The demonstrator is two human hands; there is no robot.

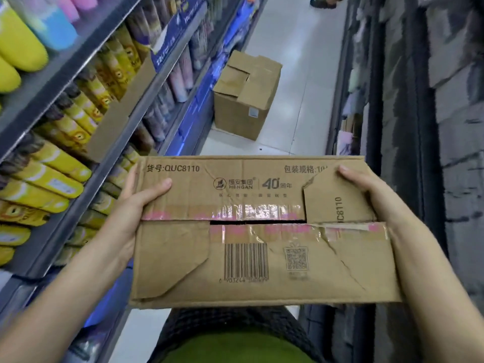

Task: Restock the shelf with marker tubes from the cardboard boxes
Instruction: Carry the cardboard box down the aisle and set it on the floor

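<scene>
I hold a flat brown cardboard box (pixel 262 258) level in front of my waist, its taped flaps closed apart from a narrow slit along the middle. My left hand (pixel 131 208) grips its left edge, thumb on top. On the opposite edge my right hand (pixel 374 195) holds it, thumb lying over a torn flap. What the box contains is hidden. To my left, the shelf (pixel 86 163) carries rows of yellow marker tubes (pixel 52 179) lying on their sides.
A second, taller cardboard box (pixel 246 95) stands on the white tiled floor ahead, against the left shelving. Dark shelving (pixel 432 127) lines the right side of the narrow aisle. Someone's foot (pixel 324 1) shows at the far end.
</scene>
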